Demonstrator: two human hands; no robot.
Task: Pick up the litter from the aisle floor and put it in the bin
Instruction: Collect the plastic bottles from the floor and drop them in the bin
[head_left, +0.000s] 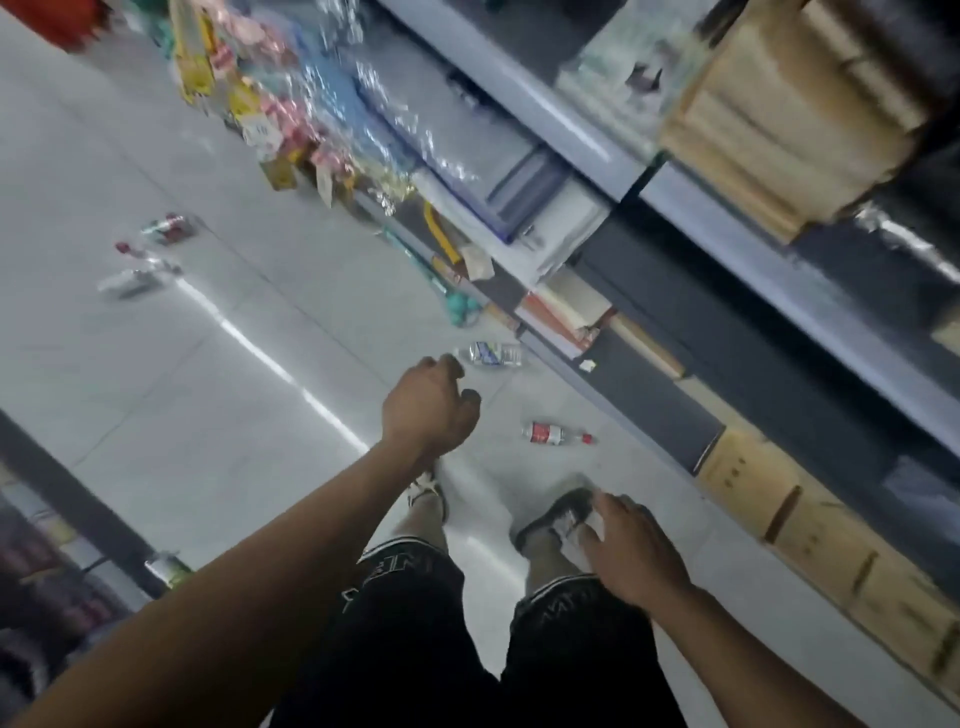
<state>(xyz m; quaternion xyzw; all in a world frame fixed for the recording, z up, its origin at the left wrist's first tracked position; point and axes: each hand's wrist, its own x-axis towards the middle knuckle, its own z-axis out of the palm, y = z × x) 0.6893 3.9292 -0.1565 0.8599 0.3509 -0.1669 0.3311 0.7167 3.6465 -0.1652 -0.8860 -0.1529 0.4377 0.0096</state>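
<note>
Left hand (427, 410) is stretched out over the aisle floor (208, 364) with its fingers loosely curled, holding nothing, while the right hand (631, 553) hangs relaxed by the knee, empty too. Litter's all still down there: a clear bottle with a blue label (491, 354) just past the left hand, a red-label bottle (556, 434) near the shelf (649, 384), and more bottles (150, 254) further up the aisle.
</note>
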